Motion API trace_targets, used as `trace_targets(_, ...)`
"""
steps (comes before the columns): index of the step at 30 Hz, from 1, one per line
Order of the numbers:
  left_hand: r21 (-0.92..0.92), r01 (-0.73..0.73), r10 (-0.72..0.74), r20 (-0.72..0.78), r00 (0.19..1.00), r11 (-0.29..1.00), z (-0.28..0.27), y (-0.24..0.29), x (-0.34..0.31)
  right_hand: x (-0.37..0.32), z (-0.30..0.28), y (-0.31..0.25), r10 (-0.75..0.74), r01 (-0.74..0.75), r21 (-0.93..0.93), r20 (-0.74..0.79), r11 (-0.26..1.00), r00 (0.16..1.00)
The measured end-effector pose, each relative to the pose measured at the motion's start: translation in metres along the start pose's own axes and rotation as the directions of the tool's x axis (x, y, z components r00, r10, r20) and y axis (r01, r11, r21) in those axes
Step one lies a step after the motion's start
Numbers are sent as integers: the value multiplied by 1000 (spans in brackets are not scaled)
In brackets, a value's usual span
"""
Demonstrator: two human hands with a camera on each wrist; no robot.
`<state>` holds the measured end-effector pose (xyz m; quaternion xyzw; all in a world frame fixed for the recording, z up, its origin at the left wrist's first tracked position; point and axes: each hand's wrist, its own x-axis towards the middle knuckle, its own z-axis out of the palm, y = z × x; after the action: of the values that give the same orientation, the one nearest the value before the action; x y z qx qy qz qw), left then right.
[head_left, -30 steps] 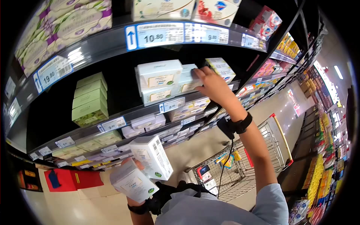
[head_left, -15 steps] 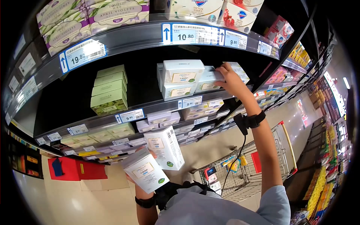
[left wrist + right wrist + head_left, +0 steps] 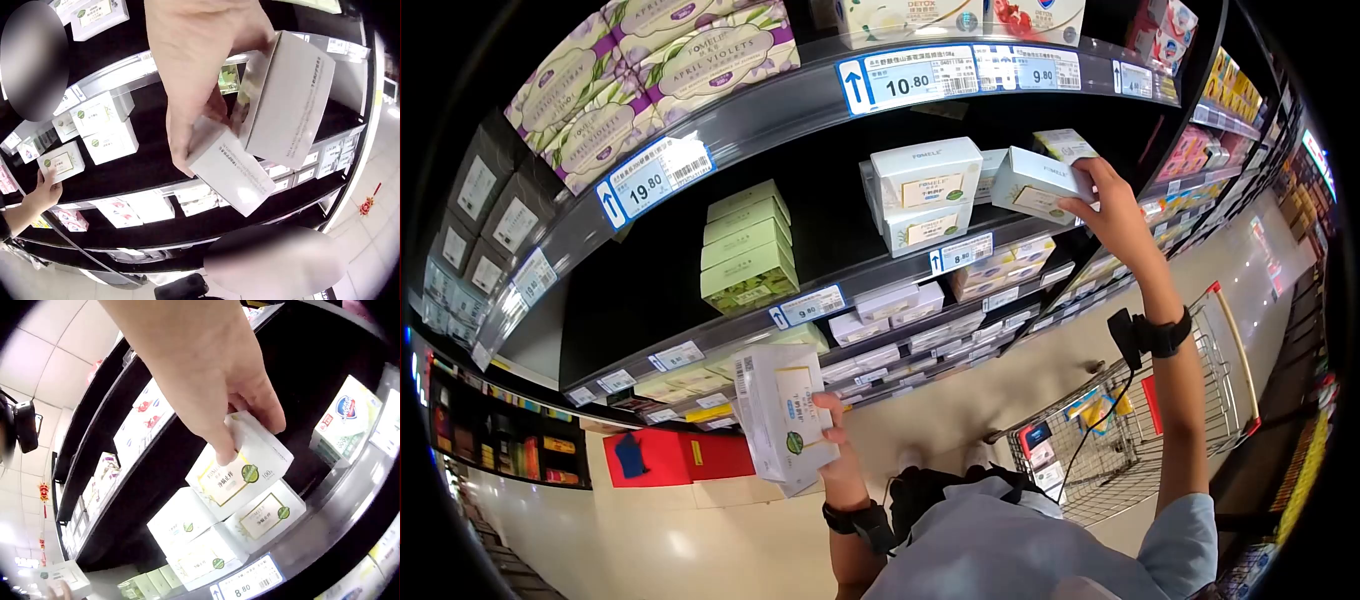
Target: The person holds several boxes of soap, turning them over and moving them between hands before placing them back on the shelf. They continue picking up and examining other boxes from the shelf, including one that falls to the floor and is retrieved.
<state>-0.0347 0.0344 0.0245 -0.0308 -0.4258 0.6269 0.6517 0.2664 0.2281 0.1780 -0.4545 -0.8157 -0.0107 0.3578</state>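
My left hand point(image 3: 845, 460) grips two white soap boxes; in the left wrist view a larger-looking box point(image 3: 294, 100) and a second box point(image 3: 231, 172) stand out at angles from the fingers. Up at the shelf, my right hand point(image 3: 1118, 212) pinches another white soap box point(image 3: 1032, 182) by its right end, thumb on the labelled front in the right wrist view. That box is tilted and overlaps a similar soap box point(image 3: 265, 515) below it. Left of it stands a stack of matching soap boxes point(image 3: 925, 178). A green-and-white soap box point(image 3: 347, 419) sits to its right.
A pile of green boxes point(image 3: 748, 250) stands farther left on the same shelf. Above runs a shelf edge with price labels point(image 3: 910, 78). A wire shopping cart point(image 3: 1100, 450) with some goods stands below right, and a red box point(image 3: 650, 460) is on the floor at left.
My right hand has drawn a soap box from the shelf towards me and right, tilting it. The left hand has turned its two boxes, which now overlap. The head view has shifted.
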Motion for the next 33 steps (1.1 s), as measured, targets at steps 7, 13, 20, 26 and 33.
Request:
trace_targets(7,-116,-11,6,-39,999,993,-6,3,-2,-21,-10,-18,94,-95,106,6,990,996)
trace_targets(13,-83,-4,-2,-67,998,997,-6,-5,2,-28,-15,-24,155,-161,176,47,971,987)
trace_targets(20,-59,-12,2,-173,985,998,-9,-1,0,-38,-18,-29,350,-479,555,328,680,878)
trace_targets(26,11,21,-19,-151,988,1000,-11,-4,2,-58,2,-26,196,-573,781,620,-249,760)
trace_targets(33,1,66,-65,-201,977,998,-12,4,1,-68,15,-35,-41,-400,517,573,-757,818)
